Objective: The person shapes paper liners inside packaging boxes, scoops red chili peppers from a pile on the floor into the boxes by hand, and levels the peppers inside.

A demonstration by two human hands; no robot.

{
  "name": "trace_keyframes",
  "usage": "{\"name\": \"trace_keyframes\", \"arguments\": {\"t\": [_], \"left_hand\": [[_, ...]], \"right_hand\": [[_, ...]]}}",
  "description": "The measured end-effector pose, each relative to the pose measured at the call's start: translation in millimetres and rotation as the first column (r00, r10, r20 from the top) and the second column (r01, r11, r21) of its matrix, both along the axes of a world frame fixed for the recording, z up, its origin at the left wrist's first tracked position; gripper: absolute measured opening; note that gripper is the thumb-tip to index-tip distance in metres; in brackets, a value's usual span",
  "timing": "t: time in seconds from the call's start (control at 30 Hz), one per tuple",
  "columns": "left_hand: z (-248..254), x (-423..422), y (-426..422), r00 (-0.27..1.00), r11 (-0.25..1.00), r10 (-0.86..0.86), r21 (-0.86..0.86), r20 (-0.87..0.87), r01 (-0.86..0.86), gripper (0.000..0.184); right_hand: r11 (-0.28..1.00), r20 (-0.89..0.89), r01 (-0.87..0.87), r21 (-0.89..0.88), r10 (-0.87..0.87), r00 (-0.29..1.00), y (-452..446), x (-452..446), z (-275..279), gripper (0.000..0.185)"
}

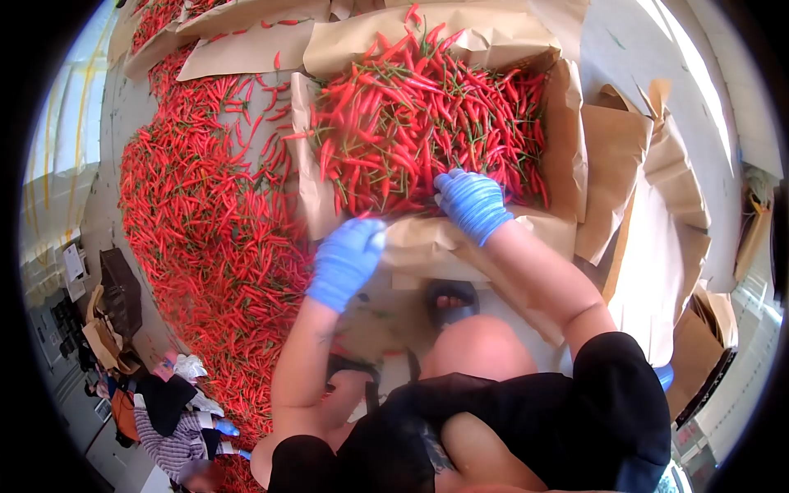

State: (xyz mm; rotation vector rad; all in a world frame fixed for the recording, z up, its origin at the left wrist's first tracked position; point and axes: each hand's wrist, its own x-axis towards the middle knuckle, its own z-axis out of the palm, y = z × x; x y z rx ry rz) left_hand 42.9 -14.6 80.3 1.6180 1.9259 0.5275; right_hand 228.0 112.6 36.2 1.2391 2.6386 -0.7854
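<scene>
A box point(562, 135) lined with brown paper is heaped with red chili peppers point(411, 115), many with green stems. My right hand point(474, 205), in a blue glove, rests at the near edge of the box against the peppers. Its fingers are curled down, and what they grip is hidden. My left hand point(345, 259), also gloved in blue, is at the near left corner of the box, beside the paper flap point(419, 246). Its fingers are drawn together and slightly blurred; I cannot make out anything in them.
A large pile of loose chili peppers point(214, 238) covers the floor to the left. Folded-out cardboard and paper point(616, 164) lie right of the box. Another person point(177, 427) with blue gloves is at lower left. More paper-lined peppers point(156, 20) lie at upper left.
</scene>
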Motion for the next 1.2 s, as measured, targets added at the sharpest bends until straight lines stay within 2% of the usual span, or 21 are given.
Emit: {"name": "trace_keyframes", "arguments": {"t": [0.07,0.13,0.17,0.2,0.27,0.3,0.4,0.5,0.57,0.67,0.8,0.87,0.9,0.97,1.0,1.03,1.07,1.1,1.13,1.17,1.2], "left_hand": [[-29,24,12,0.994,0.993,0.014,0.119,0.105,-0.027,0.019],[-53,44,23,0.99,0.975,-0.012,0.223,0.142,-0.02,0.021],[-61,48,27,0.998,0.97,-0.061,0.237,0.031,0.052,0.023],[-63,51,30,0.991,0.963,-0.109,0.238,-0.078,0.124,0.025],[-60,48,40,0.997,0.997,-0.066,0.041,-0.028,0.067,0.027],[-57,48,46,1.0,0.988,-0.016,-0.155,0.006,0.017,0.029],[-50,51,58,0.999,0.955,-0.003,-0.298,-0.046,-0.011,0.031],[-47,56,69,0.994,0.922,-0.04,-0.388,-0.1,-0.002,0.03],[-45,59,72,0.988,0.91,-0.053,-0.415,-0.145,-0.012,0.029],[-55,63,72,0.976,0.934,-0.078,-0.356,-0.203,0.001,0.027],[-65,59,72,0.978,0.962,-0.084,-0.272,-0.19,0.03,0.026],[-62,45,62,0.999,0.997,0.041,-0.073,0.019,-0.039,0.016],[-67,37,52,0.967,0.989,0.144,0.012,0.21,-0.15,0.012],[-33,10,34,0.753,0.964,0.254,-0.097,0.607,-0.246,0.01],[-15,-9,21,0.587,0.929,0.368,-0.253,0.721,-0.272,0.012],[-6,-32,5,0.593,0.922,0.385,-0.32,0.707,-0.217,0.017],[5,-54,-8,0.579,0.962,0.226,-0.274,0.783,-0.006,0.022],[19,-66,-16,0.583,0.901,0.218,-0.391,0.782,0.187,0.025],[18,-77,-28,0.633,0.768,0.189,-0.514,0.751,0.381,0.029],[12,-86,-32,0.725,0.493,-0.349,-0.542,0.594,0.681,0.035],[9,-82,-46,0.721,0.263,-0.435,-0.69,0.54,0.675,0.038]], "right_hand": [[0.992,0.01,-0.126,-0.033,0.126,0.992,12,8,-7,0.013],[0.999,-0.372,-0.029,-0.043,0.011,0.928,21,17,-18,0.015],[0.987,-0.368,0.094,-0.129,-0.135,0.92,28,19,-19,0.015],[0.873,-0.525,0.233,-0.428,-0.45,0.722,31,25,-29,0.014],[0.518,-0.388,0.227,-0.825,-0.81,0.439,41,35,1,0.013],[0.546,-0.405,0.242,-0.802,-0.795,0.451,43,39,6,0.012],[0.56,-0.488,0.06,-0.826,-0.764,0.423,42,54,10,0.014],[0.802,-0.312,0.168,-0.573,-0.403,0.86,29,62,14,0.018],[0.916,-0.047,0.086,-0.393,-0.113,0.992,21,55,18,0.022],[0.948,0.161,0.062,-0.311,-0.012,0.987,13,37,15,0.025],[0.958,0.066,0.018,-0.287,0.001,0.998,7,37,-9,0.023],[0.695,-0.26,0.298,-0.654,-0.577,0.775,6,50,-20,0.021],[0.538,-0.249,0.338,-0.772,-0.746,0.618,9,51,-3,0.016],[0.457,-0.35,0.262,-0.85,-0.862,0.367,4,52,22,0.01],[0.461,-0.404,0.203,-0.864,-0.875,0.268,-4,50,34,0.008],[0.446,-0.413,0.177,-0.877,-0.89,0.192,-18,41,42,0.008],[0.521,-0.484,0.159,-0.839,-0.847,0.221,-35,32,50,0.008],[0.58,-0.518,0.031,-0.814,-0.75,0.411,-49,33,48,0.011],[0.9,-0.707,-0.18,-0.397,-0.174,0.686,-44,27,61,0.024],[0.8,-0.423,-0.386,-0.46,0.185,0.887,-45,23,72,0.038],[0.791,-0.41,-0.466,-0.396,0.301,0.861,-50,23,70,0.047]]}}
